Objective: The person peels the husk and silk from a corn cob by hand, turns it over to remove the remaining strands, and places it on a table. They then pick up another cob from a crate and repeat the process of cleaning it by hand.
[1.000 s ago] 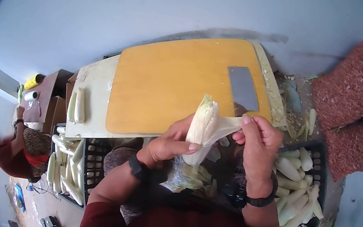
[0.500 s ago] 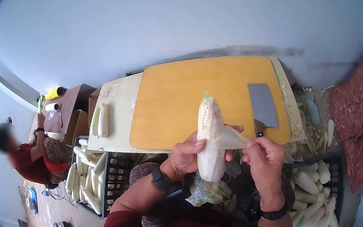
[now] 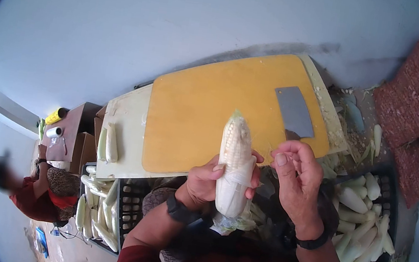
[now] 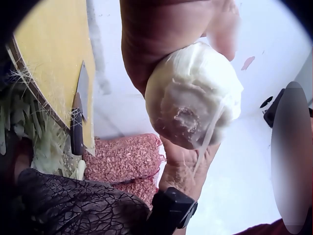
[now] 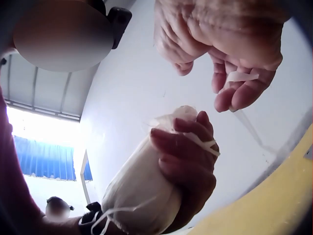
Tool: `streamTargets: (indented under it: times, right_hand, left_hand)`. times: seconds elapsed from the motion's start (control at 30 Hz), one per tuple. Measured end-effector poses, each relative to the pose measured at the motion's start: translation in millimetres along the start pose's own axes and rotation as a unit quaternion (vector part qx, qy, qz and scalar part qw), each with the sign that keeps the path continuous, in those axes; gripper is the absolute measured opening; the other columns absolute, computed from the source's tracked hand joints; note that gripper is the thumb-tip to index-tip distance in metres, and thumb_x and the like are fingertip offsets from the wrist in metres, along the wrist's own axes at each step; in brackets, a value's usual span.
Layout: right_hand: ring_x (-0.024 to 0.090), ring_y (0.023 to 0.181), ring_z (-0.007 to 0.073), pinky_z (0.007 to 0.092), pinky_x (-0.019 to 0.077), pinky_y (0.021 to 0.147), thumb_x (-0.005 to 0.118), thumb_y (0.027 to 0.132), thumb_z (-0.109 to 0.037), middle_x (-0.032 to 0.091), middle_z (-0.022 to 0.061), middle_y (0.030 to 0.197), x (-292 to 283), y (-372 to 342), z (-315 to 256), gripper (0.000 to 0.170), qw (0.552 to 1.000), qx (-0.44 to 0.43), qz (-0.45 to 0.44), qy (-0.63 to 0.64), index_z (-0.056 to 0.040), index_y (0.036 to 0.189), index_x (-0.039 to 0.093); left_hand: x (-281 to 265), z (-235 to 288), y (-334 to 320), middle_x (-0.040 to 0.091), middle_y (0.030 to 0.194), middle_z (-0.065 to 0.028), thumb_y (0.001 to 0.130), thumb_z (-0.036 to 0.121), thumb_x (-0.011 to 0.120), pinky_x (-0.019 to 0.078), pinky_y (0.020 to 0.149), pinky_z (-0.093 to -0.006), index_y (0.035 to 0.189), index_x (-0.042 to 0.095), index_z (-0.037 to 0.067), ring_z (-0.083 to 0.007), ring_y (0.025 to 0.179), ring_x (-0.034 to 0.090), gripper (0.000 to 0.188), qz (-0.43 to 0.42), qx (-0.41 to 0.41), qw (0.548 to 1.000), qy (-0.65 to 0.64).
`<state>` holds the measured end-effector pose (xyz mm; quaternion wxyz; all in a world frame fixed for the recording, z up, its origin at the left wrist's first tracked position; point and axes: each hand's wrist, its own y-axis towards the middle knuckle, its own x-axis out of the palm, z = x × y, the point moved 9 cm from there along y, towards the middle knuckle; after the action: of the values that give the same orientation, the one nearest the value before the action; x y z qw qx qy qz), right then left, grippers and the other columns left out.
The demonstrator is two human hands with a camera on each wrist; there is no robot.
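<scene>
An ear of corn (image 3: 235,151) stands upright in my left hand (image 3: 203,181), its tip bare with pale kernels and its lower part wrapped in whitish husk. The thumb lies on one side and the fingers wrap round the other. The cut base (image 4: 188,115) faces the left wrist view, a thin husk strip hanging across it. My right hand (image 3: 299,185) is apart from the ear, fingers bent. In the right wrist view a small pale husk scrap (image 5: 242,77) lies against the fingers of my right hand (image 5: 225,49).
A yellow board (image 3: 212,115) with a cleaver (image 3: 295,111) lies on the table. Two ears (image 3: 111,143) rest at its left. Crates of corn (image 3: 127,194) stand left and right, red mesh sacks (image 3: 415,96) at the far right. Another person (image 3: 32,191) is at the left.
My right hand has come away from the husk it was pulling and stands apart from the ear. The stretched husk flap now lies against the ear, and the view has shifted.
</scene>
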<state>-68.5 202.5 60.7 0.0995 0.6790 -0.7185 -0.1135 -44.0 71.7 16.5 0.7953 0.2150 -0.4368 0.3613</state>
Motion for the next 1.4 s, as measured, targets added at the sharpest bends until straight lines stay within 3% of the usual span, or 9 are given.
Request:
streamTargets:
  times: [0.07,0.3,0.57,0.77,1.0,1.13,1.2,1.27,1.4]
  right_hand:
    - [0.056,0.055,0.0097,0.0243,0.0439,0.051,0.064,0.088,-0.016,0.059,0.0047,0.066,4,0,-16,0.021,0.995,-0.075,-0.045,0.043,0.0009,0.090,0.052]
    - [0.059,0.048,0.0138,0.0267,0.0433,0.044,0.065,0.087,-0.016,0.058,0.0056,0.059,20,-3,-22,0.024,0.977,-0.014,-0.177,0.117,-0.0007,0.078,0.049]
    - [0.053,0.043,0.0174,0.0301,0.0402,0.041,0.059,0.087,-0.005,0.052,0.0096,0.054,12,-8,-53,0.024,0.953,-0.261,-0.125,-0.086,-0.0024,0.065,0.048]
    - [0.047,0.048,0.0081,0.0229,0.0373,0.045,0.051,0.090,-0.005,0.055,0.0057,0.060,-14,-3,-38,0.016,0.992,-0.054,-0.066,0.095,-0.0013,0.074,0.050]
    - [0.054,0.048,0.0053,0.0235,0.0396,0.041,0.063,0.086,-0.007,0.057,0.0034,0.058,17,-5,-31,0.014,0.978,-0.031,-0.178,0.106,-0.0005,0.084,0.051]
    - [0.058,0.045,0.0122,0.0287,0.0402,0.040,0.065,0.085,-0.010,0.055,0.0050,0.054,27,-7,-30,0.015,0.975,-0.063,-0.210,0.013,-0.0014,0.082,0.053]
    - [0.056,0.041,0.0193,0.0306,0.0392,0.039,0.064,0.085,-0.009,0.053,0.0080,0.052,27,-12,-44,0.014,0.955,-0.245,-0.145,-0.084,-0.0027,0.079,0.054]
    - [0.055,0.041,0.0221,0.0310,0.0394,0.039,0.063,0.085,-0.009,0.053,0.0090,0.052,27,-13,-44,0.013,0.959,-0.233,-0.145,-0.070,-0.0034,0.077,0.054]
    - [0.056,0.042,0.0206,0.0301,0.0393,0.039,0.060,0.087,-0.007,0.053,0.0076,0.052,25,-15,-50,0.013,0.961,-0.220,-0.165,-0.017,-0.0030,0.076,0.054]
  left_hand:
    - [2,-7,-1,0.057,0.103,-0.0244,0.074,0.034,0.069,0.0512,0.078,-0.0386,0.127,0.040,-0.005,-0.0324,0.087,0.062,0.072,-0.012,-0.025,0.999,-0.016]
    - [2,-27,-9,0.055,0.102,-0.0262,0.077,0.039,0.068,0.0520,0.079,-0.0399,0.126,0.039,-0.004,-0.0324,0.088,0.062,0.071,-0.030,-0.115,0.993,-0.024]
    - [7,-33,-7,0.056,0.101,-0.0268,0.078,0.042,0.067,0.0533,0.077,-0.0381,0.122,0.041,-0.002,-0.0327,0.084,0.063,0.067,-0.026,-0.161,0.986,0.019]
    - [2,-30,-8,0.056,0.103,-0.0316,0.080,0.047,0.063,0.0539,0.074,-0.0385,0.123,0.041,-0.002,-0.0331,0.082,0.064,0.069,-0.043,-0.135,0.990,-0.013]
    - [10,-23,-9,0.053,0.108,-0.0363,0.083,0.050,0.059,0.0542,0.074,-0.0383,0.129,0.038,-0.002,-0.0345,0.082,0.065,0.073,-0.079,-0.120,0.988,-0.052]
    - [5,-26,-14,0.052,0.112,-0.0363,0.083,0.054,0.056,0.0540,0.072,-0.0423,0.135,0.035,0.000,-0.0421,0.090,0.061,0.078,-0.038,-0.143,0.989,-0.031]
    - [-7,-28,-18,0.052,0.115,-0.0346,0.080,0.058,0.057,0.0537,0.069,-0.0466,0.136,0.035,0.001,-0.0468,0.094,0.059,0.083,0.003,-0.150,0.989,0.016]
    - [-8,-26,-23,0.051,0.118,-0.0324,0.087,0.047,0.053,0.0532,0.077,-0.0484,0.135,0.036,0.000,-0.0452,0.097,0.059,0.069,-0.033,-0.107,0.983,-0.143]
    - [-26,-22,-25,0.050,0.123,-0.0283,0.088,0.045,0.053,0.0518,0.075,-0.0561,0.135,0.035,0.001,-0.0468,0.098,0.058,0.068,0.033,-0.066,0.991,-0.107]
